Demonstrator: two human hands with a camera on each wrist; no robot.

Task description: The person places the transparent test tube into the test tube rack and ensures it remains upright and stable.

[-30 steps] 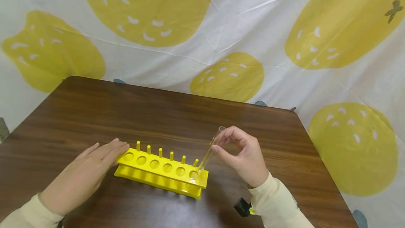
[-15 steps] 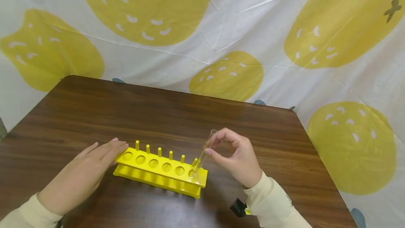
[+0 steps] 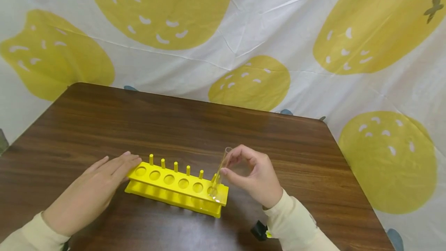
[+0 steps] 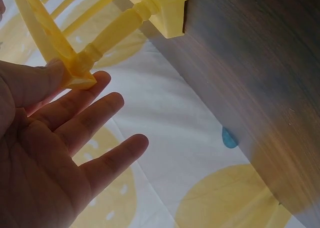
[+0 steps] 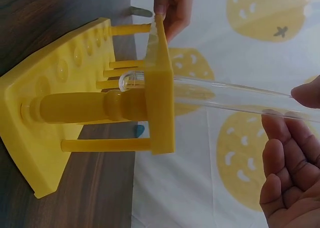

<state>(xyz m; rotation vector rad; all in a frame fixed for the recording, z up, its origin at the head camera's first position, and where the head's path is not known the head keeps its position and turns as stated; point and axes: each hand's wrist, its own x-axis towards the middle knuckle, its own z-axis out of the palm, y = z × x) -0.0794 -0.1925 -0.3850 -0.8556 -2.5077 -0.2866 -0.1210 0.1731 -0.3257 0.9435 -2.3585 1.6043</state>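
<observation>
A yellow test tube rack [image 3: 162, 178] stands on the table, with a row of holes in its top plate and a row of pegs behind them. My left hand [image 3: 92, 191] grips its left end, thumb [image 4: 40, 81] on the top plate and forefinger beneath, other fingers spread. The right hand [image 3: 258, 175] pinches a clear glass test tube [image 5: 220, 96] near its upper end between thumb and fingers. In the right wrist view, the tube's rounded bottom sits just below the top plate, through the rightmost hole. The tube leans slightly to the right.
The brown wood-grain table [image 3: 156, 119] extends behind and around the rack. A white cloth with yellow fruit prints [image 3: 167, 61] hangs along its far side. Beside the right sleeve [image 3: 292, 220] is a small black block [image 3: 259, 231].
My right hand has moved left and slightly down, bringing the test tube more upright, and its bottom has gone into the rightmost hole. The left hand keeps its grip on the rack.
</observation>
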